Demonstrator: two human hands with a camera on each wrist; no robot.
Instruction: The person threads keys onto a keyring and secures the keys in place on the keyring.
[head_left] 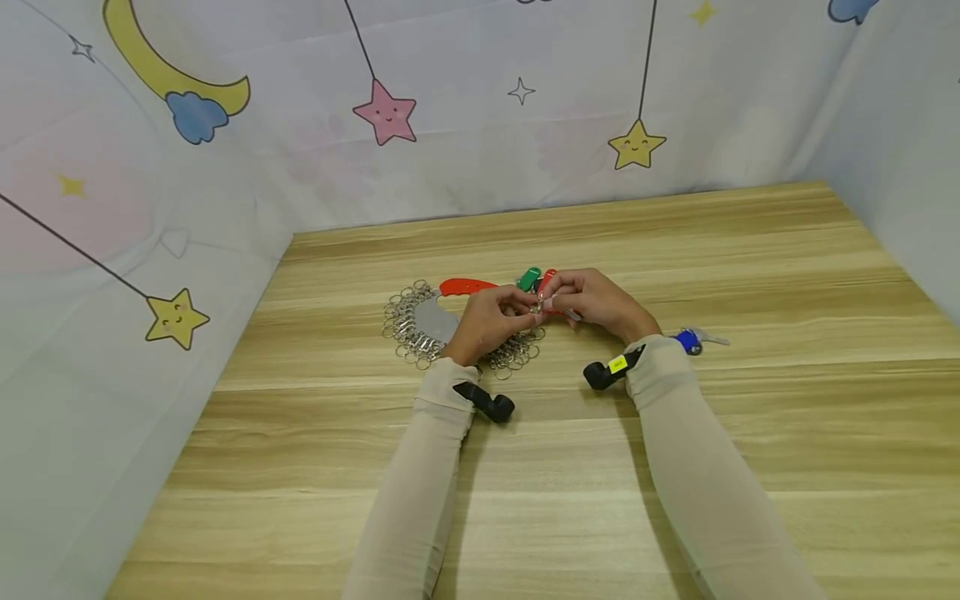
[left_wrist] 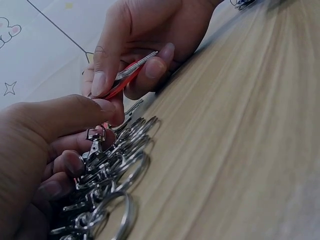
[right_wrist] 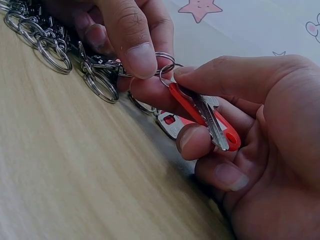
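Observation:
My left hand (head_left: 489,322) pinches a metal split ring (right_wrist: 167,58) between thumb and forefinger, which the right wrist view shows close up. Opposite it, my right hand (head_left: 602,303) grips a silver key (right_wrist: 216,131) together with a red key tag (right_wrist: 188,104). A thin wire loop at the tag's end meets the split ring; whether it is threaded on cannot be made out. Under the left hand lies a grey plate (head_left: 433,320) fringed with many clasps and key rings (left_wrist: 131,167), with a red handle-like piece (head_left: 465,287) at its far side.
A green key tag (head_left: 529,277) lies just beyond the hands. By the right wrist rests a blue key tag (head_left: 687,340) with a key. The wooden table (head_left: 570,500) ends at a patterned cloth backdrop (head_left: 480,158) behind and at the left.

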